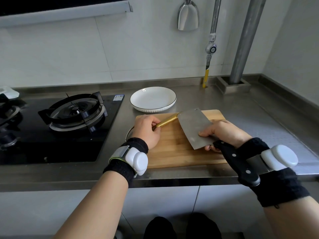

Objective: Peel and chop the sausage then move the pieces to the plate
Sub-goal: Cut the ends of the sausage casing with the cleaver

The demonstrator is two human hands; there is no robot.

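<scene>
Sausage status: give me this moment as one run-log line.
sausage: wrapped, whole, on cutting board | left hand: grips its end | right hand: holds cleaver at other end | plate: bare

A blue sticker (118, 97) sits on the hob (107, 135) — its print too small to read.

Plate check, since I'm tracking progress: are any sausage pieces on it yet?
No: the white plate is bare, and the sausage lies whole on the cutting board, held by the left hand.

A home kitchen: gas hob (72, 114), steel counter (259, 114), tiled wall (86, 57), hanging scoop (188, 16)
</scene>
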